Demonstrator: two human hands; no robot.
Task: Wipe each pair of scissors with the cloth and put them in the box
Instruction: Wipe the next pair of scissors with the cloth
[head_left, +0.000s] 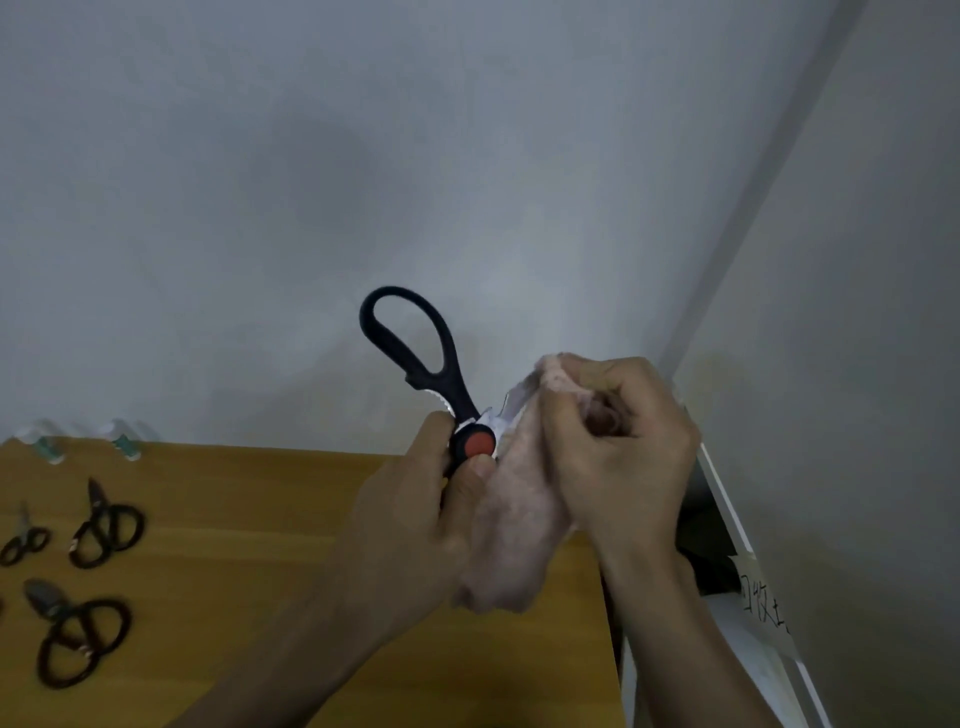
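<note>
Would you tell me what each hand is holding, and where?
Left hand grips the black scissors near the orange pivot; right hand bunches the pink cloth over the blades.

Scissors (415, 358) are held above the table (249, 499), near its right end, handle loop uppermost, gripped at the pivot by the left hand (415, 514). Just to the right, the cloth (514, 519) is bunched in the right hand (618, 447) against the blades. Three more pairs (106, 525) (23, 540) (75, 631) are laid on the table at far left. A box (727, 519) is set right of the table edge, behind the right forearm.
</note>
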